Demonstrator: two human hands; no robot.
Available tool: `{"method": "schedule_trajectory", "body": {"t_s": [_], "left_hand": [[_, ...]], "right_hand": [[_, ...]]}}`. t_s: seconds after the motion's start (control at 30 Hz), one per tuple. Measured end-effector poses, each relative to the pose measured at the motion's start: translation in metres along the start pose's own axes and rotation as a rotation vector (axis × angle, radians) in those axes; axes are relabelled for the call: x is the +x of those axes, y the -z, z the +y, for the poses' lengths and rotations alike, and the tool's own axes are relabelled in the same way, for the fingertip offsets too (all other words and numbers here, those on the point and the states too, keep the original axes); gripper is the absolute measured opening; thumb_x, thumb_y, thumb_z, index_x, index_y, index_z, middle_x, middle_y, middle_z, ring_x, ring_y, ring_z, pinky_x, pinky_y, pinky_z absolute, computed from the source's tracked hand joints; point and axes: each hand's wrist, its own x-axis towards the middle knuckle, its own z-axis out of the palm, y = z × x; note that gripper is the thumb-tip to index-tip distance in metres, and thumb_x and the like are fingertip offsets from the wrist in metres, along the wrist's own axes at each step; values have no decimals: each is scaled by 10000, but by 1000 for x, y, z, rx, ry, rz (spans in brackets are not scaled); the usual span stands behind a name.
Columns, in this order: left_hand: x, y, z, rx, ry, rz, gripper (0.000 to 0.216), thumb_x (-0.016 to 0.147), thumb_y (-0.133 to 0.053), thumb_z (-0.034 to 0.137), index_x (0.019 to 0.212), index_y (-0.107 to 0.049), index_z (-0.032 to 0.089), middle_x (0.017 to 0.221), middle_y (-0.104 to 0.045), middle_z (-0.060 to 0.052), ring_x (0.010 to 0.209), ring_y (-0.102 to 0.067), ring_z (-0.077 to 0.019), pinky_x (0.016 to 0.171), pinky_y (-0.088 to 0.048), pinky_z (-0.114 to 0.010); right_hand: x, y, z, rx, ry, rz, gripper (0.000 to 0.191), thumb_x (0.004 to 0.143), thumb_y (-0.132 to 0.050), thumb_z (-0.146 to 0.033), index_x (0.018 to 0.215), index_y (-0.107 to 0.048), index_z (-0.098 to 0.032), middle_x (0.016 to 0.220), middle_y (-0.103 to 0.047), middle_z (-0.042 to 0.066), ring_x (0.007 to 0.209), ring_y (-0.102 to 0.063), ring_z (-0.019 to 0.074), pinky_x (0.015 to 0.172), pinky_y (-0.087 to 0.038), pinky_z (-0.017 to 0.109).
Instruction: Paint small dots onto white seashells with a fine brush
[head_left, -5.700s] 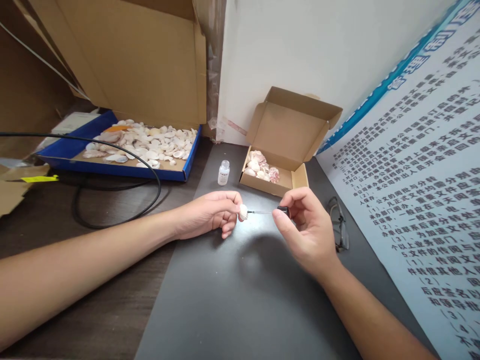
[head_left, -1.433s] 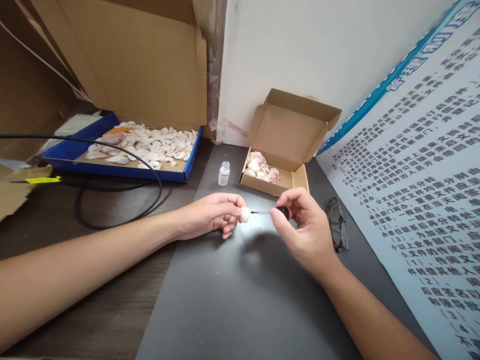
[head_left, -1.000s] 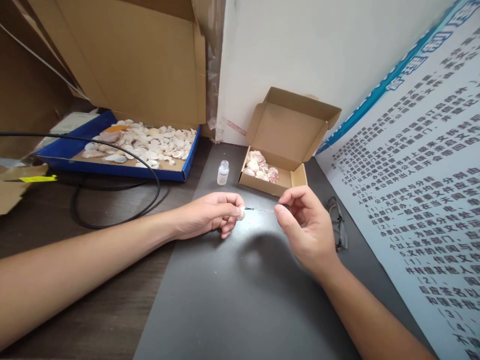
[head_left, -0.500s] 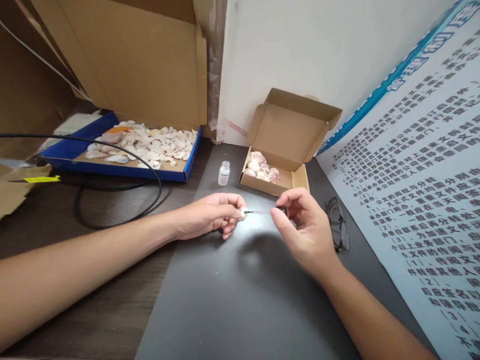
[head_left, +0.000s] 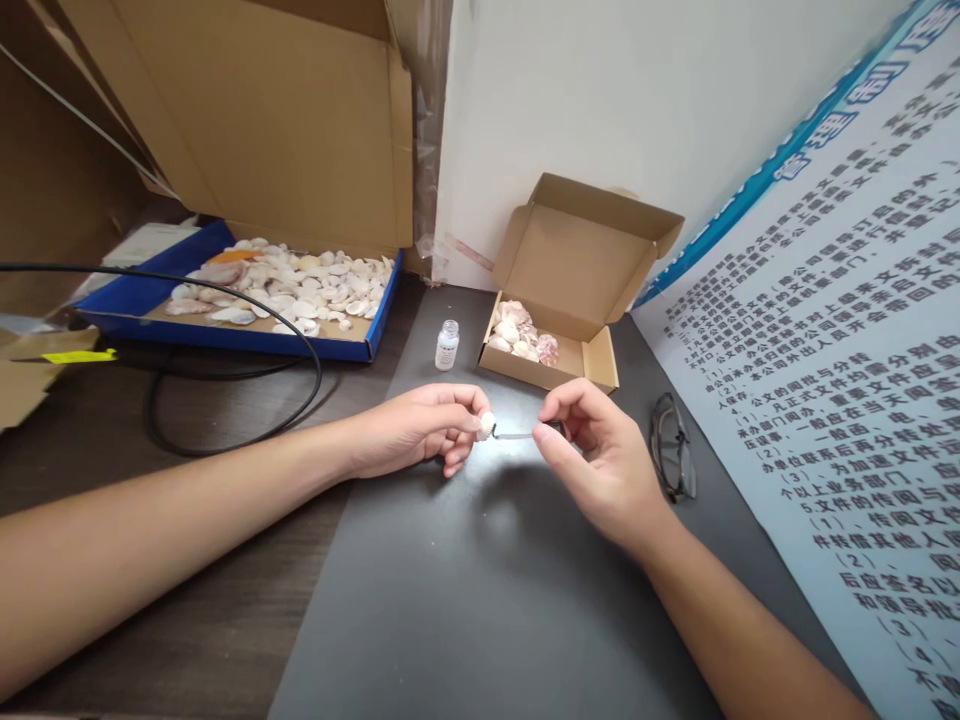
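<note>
Between the thumb and fingers of my left hand (head_left: 427, 428) is a small whitish ribbed shell (head_left: 487, 425). My right hand (head_left: 600, 460) pinches the dark cap end of a thin brush (head_left: 514, 436), whose black tip touches or nearly touches the shell's right side. The fingers partly hide the cap. Behind my hands stands a small uncapped glass bottle (head_left: 447, 346) with a printed label and pale contents. Both hands are held just above the dark grey mat (head_left: 420, 610).
An open small cardboard box (head_left: 517, 374) holds several shells. At the left, a blue-sided tray (head_left: 322, 350) is full of pale shells, with a black cable (head_left: 307, 400) looping in front. Folded glasses (head_left: 673, 450) lie right of my right hand, beside a printed poster (head_left: 847, 350).
The brush has shifted slightly left and down, with its tip now bent at the shell's edge. The shell has turned a little in my left fingers, showing more of its ribbed face.
</note>
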Motion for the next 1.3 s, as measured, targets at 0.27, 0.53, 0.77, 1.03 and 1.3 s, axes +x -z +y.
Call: {"method": "schedule_trajectory", "body": {"t_s": [0.27,0.53,0.77,1.03,1.3], "left_hand": [[0,1,0,-17,9,-1,75,809,-636,201,837,-575,167,598,-525,36,510,-513,-93,559,-468,-240],[1,-1,0,-31,-8,11,70,790,-640,178,820,-578,166,618,-548,28,516,-500,-98,536,-462,-240],[0,0,0,-20,6,-5,56,807,-625,189,816,-577,162,619,-532,25,514,-491,-87,546,-432,-223],[0,0,0,-19,3,6,63,808,-628,193,810,-576,157,618,-528,26,515,-499,-85,547,-433,-221],[1,0,0,-43,-9,0,41,809,-619,162,822,-581,156,614,-542,28,511,-497,-85,535,-440,-219]], "right_hand": [[0,0,-2,-33,-35,-67,93,833,-611,-215,797,-526,-223,620,-450,-54,555,-410,110,505,-353,245],[0,-1,0,-68,-43,-56,97,839,-624,-236,797,-539,-220,626,-466,-48,560,-432,112,511,-360,247],[2,0,4,-46,8,124,80,865,-619,-212,828,-548,-224,641,-472,-56,551,-407,100,505,-352,235],[-1,-1,1,-31,27,119,91,858,-623,-204,835,-538,-228,640,-473,-57,537,-412,99,490,-349,235],[-2,-3,-2,-68,-40,-68,101,829,-622,-216,795,-527,-218,631,-468,-57,537,-419,97,500,-358,238]]}}
